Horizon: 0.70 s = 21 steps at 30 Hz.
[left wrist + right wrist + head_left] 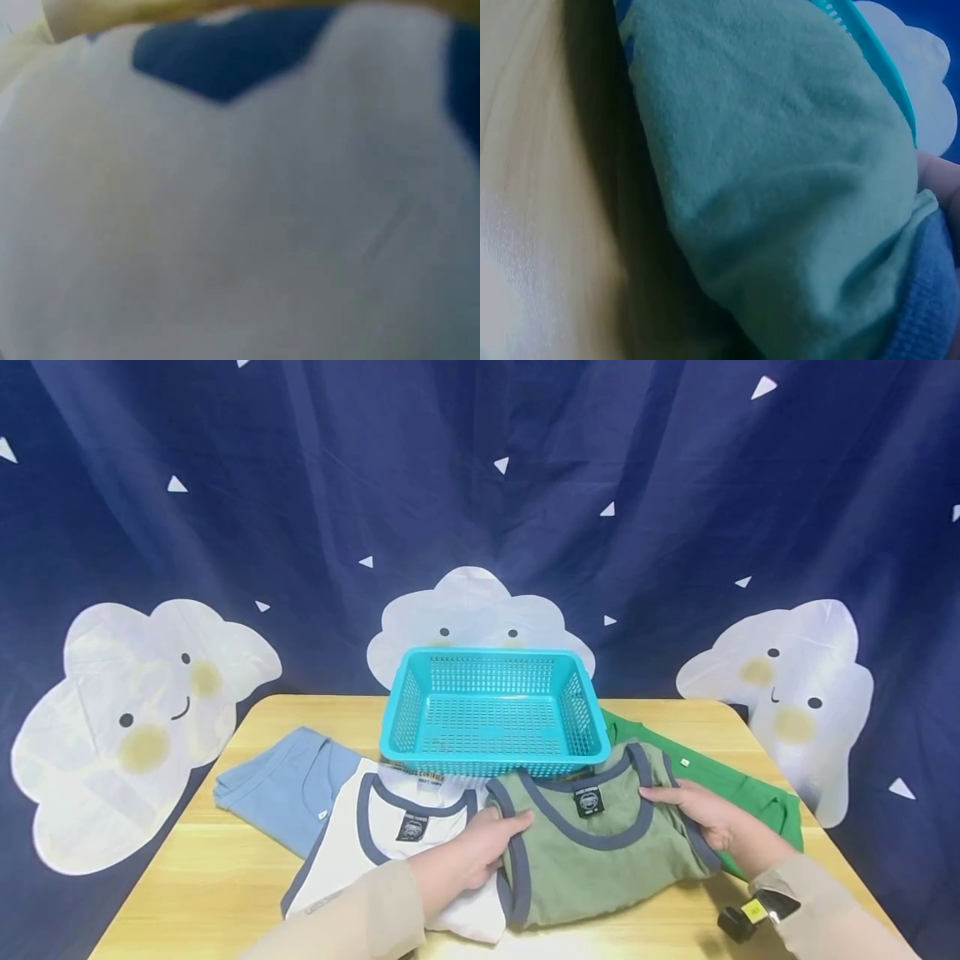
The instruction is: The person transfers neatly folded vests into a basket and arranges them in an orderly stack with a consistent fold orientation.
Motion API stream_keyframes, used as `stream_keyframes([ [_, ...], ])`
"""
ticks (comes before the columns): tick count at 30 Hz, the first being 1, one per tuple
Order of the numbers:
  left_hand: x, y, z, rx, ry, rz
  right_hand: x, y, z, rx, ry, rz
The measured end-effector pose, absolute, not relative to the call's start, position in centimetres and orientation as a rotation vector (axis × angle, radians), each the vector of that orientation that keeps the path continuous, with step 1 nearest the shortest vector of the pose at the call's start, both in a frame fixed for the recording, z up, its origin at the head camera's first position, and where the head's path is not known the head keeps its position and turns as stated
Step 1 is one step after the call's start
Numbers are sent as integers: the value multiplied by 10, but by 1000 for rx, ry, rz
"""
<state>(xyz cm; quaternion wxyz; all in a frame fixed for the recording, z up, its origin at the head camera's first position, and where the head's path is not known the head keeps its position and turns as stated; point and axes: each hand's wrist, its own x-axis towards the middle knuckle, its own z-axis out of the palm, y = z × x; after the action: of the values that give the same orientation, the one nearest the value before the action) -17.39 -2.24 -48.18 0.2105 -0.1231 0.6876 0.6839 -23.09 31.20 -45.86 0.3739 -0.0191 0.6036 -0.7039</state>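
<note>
Both hands hold a folded olive-green tank top [592, 868] with dark navy trim and a black neck label. My left hand [483, 846] grips its left side, thumb on top. At the right armhole, my right hand [701, 812] pinches the cloth; a bit of that hand shows at the edge of the right wrist view, beside the green fabric [780, 172]. The lower edge of the green top looks raised off the table. A white tank top [341, 852] with navy trim lies under my left forearm, and its blurred white cloth [225, 210] fills the left wrist view.
A turquoise plastic basket [495, 766] stands at the back middle, with nothing seen inside. Folded blue clothing [288, 785] lies at the left, and bright green clothing [750, 793] at the right. The wooden table [180, 885] backs onto a dark blue curtain [480, 468] with clouds.
</note>
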Motion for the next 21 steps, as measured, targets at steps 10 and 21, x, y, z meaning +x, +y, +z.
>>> stream_keyframes([
  [10,-176,-31,-474,-239,1735,2061,-231,320,-452,-50,1453,-1854],
  [21,-180,-37,-457,-171,1644,2093,-233,331,-442,-150,1338,-1827],
])
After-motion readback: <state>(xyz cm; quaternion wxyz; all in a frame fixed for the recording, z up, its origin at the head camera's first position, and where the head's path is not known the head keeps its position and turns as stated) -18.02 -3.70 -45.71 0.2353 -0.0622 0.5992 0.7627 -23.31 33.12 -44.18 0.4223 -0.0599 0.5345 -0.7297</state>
